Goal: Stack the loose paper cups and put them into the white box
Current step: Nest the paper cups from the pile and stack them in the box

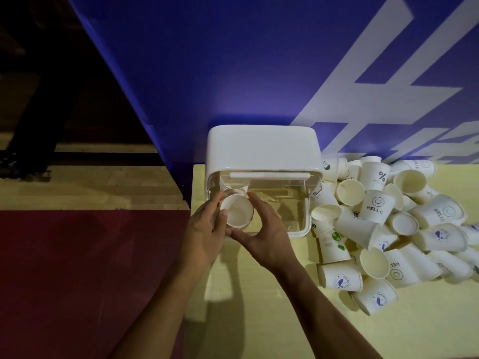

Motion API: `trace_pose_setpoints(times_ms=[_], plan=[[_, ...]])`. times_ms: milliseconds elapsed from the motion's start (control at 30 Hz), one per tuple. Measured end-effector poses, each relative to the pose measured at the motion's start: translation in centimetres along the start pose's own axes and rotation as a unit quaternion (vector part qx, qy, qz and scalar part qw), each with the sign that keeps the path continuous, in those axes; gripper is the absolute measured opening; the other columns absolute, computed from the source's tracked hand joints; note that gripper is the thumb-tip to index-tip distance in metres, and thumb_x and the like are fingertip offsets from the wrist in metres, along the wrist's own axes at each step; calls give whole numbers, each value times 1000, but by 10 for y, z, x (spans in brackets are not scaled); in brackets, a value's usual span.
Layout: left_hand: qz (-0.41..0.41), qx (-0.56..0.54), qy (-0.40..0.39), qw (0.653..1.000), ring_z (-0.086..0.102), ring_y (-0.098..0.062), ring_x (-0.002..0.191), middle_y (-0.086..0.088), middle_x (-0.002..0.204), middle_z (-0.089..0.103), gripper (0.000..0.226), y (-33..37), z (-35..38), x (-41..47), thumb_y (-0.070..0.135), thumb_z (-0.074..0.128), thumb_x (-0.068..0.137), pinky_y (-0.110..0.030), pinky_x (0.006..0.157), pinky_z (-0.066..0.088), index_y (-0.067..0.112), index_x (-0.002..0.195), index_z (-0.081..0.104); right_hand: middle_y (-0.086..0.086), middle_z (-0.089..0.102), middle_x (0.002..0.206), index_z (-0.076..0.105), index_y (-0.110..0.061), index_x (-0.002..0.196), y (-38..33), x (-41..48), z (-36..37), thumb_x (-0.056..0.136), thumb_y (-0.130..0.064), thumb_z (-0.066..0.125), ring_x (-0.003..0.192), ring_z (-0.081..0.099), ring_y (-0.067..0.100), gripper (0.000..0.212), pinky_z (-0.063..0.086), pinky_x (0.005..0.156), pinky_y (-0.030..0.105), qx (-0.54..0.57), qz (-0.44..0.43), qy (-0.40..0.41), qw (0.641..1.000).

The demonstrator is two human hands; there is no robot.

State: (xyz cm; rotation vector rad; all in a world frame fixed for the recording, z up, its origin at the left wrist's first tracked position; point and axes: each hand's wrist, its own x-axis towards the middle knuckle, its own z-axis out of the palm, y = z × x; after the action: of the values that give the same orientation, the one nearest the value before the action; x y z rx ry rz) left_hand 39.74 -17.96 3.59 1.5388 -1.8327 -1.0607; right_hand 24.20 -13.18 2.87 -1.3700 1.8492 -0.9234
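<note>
Left hand (204, 229) holds paper cups (237, 212) | right hand (261, 234) curled round them, seemingly touching | at white box (300, 229)

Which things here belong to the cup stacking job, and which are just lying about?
Part of the job: cup stack, held by the left hand and right hand; white box, lid open; pile of loose paper cups beside it.
Just there: blue panel with white lettering; pale table; wooden floor.

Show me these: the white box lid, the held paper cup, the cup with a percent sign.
white box lid (261, 149), head view, flat top.
held paper cup (237, 213), head view, inside of its mouth.
percent-sign cup (373, 174), head view, printed side wall.
</note>
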Motion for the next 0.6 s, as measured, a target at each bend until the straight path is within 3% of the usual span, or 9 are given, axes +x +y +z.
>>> trace_pose_setpoints(times_ms=[67,167,233,400,500,600], plan=[[22,8,53,998,58,-7,122,5,136,64,41,11,-8,-9,27,57,103,1,93,33,20,143,58,-25,51,141,47,-30,150,-4,-6,-13,73,-65,82,128,46,-9,92,36,104,7,7,12,10,1000],[65,-15,91,994,56,0,120,11,132,64,37,41,-16,-20,29,59,101,-3,96,36,17,136,63,-17,59,141,52,-30,147,-6,-17,-49,78,-60,81,130,54,-2,81,48,108,29,10,14,55,998],[114,-37,84,989,59,-3,121,7,131,67,38,69,-10,-16,28,59,97,-9,100,40,15,132,66,-17,62,138,54,-32,145,-10,-24,-87,79,-56,82,127,57,-4,75,50,106,28,25,28,97,995],[197,-65,5,978,62,-7,119,7,130,68,41,166,41,8,34,58,97,-26,99,50,20,135,63,-15,69,128,59,-28,143,-15,-48,-205,82,-48,81,119,62,-3,67,52,98,22,46,41,233,971],[239,-55,-47,968,63,-6,113,8,128,68,40,215,89,8,37,59,97,-27,93,55,24,134,63,-14,73,118,62,-30,138,6,-73,-268,90,-37,79,113,68,3,51,56,96,32,54,65,293,952],[239,-3,-125,963,59,-6,120,16,137,62,41,250,146,2,46,61,98,-28,96,54,37,137,56,-9,77,106,67,-27,129,45,-100,-316,93,-27,77,102,73,7,38,60,91,40,67,112,332,934]])
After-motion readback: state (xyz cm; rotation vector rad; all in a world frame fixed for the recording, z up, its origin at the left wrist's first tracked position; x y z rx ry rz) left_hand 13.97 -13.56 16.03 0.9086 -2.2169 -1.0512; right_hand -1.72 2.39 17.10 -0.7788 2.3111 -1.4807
